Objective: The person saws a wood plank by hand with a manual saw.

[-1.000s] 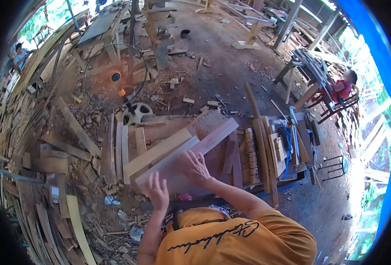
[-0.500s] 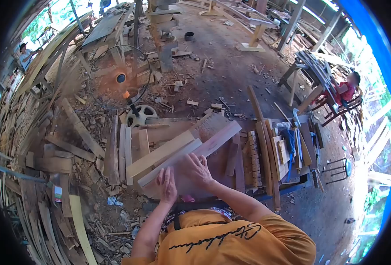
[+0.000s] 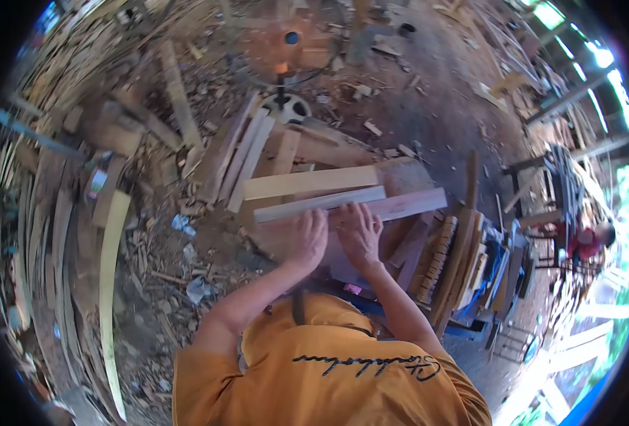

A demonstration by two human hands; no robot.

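Note:
On the workbench point(image 3: 392, 172), several planed wooden strips lie side by side, angled slightly up to the right. My left hand point(image 3: 310, 240) rests its bent fingers on the near edge of the middle wooden strip point(image 3: 296, 206). Close beside it, my right hand point(image 3: 359, 238) has its fingers curled over the same strip, further right. A pinkish wooden strip point(image 3: 417, 204) reaches out to the right of my right hand. Beyond the middle strip lies a wider pale strip point(image 3: 311, 182). My palms and thumbs are partly hidden.
A standing fan point(image 3: 293, 39) with a white base point(image 3: 286, 108) is beyond the bench. Stacked wood and a blue cloth point(image 3: 490, 273) lie at the right. Scrap wood covers the ground at left. A person in red point(image 3: 590, 241) sits at far right.
My view has tilted down and turned, so the bench and strips appear more level. Both hands stay on the strip, with the left hand now nearer the right in the picture.

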